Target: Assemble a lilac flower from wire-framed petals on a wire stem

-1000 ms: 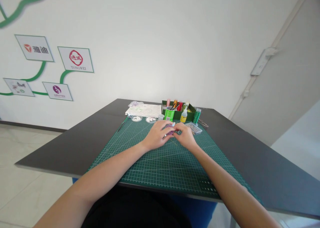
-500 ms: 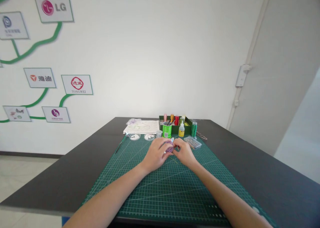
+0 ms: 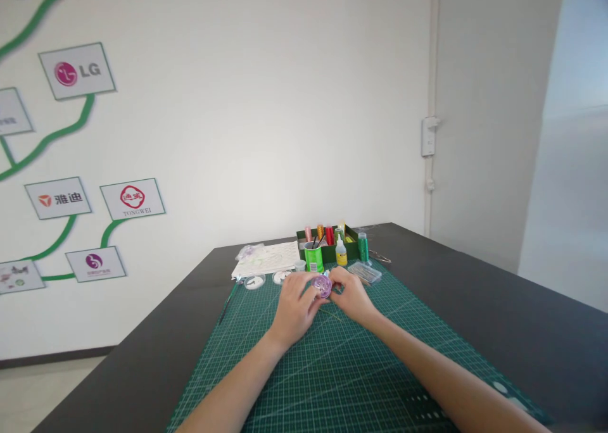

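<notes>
A round purple flower (image 3: 323,285) with ring-like layers is held just over the green cutting mat (image 3: 332,370). My left hand (image 3: 293,303) is closed round its left side, thumb below and fingers above. On the right edge, the fingertips of my right hand (image 3: 350,294) are pinched together. Whether they grip the flower itself or some small part of it is hidden. A thin yellowish strand (image 3: 331,314) shows on the mat just below the hands.
Behind the hands stand a bright green can (image 3: 313,261), a glue bottle (image 3: 341,254), a green thread spool (image 3: 363,248) and a dark green box (image 3: 352,251) of spools. A clear case (image 3: 365,272) lies right; a shallow dish (image 3: 254,282), white sheet (image 3: 272,259) and thin brush (image 3: 227,305) lie left.
The camera view has tilted and shifted. The flower's layered face now turns more toward me. Both hands stay at it, with my left fingers slightly lower on its side.
</notes>
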A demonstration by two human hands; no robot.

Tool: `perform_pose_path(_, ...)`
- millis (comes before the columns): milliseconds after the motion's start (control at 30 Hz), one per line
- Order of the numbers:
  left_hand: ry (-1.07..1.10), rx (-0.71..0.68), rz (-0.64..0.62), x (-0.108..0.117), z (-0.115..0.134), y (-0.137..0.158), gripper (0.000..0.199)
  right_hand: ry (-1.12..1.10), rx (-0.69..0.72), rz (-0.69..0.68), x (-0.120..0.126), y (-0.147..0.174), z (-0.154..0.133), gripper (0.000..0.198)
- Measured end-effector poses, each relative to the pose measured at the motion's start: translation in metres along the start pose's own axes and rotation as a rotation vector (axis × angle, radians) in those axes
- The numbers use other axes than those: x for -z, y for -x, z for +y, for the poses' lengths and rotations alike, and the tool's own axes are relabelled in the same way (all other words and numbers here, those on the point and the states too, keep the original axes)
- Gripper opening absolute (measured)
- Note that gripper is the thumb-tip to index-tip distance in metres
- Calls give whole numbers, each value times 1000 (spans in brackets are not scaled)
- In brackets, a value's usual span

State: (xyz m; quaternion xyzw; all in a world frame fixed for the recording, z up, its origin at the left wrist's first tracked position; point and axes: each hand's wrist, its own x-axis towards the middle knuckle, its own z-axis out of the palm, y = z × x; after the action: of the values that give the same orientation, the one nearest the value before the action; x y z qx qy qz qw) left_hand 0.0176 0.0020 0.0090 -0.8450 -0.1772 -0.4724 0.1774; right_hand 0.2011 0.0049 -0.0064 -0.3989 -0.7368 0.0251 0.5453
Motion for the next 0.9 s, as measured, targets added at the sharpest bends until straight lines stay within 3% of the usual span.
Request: perform_pose_path(900,-108,-148,-6,1,-1,-2,8,-139,-118,48,-2,0,2,13)
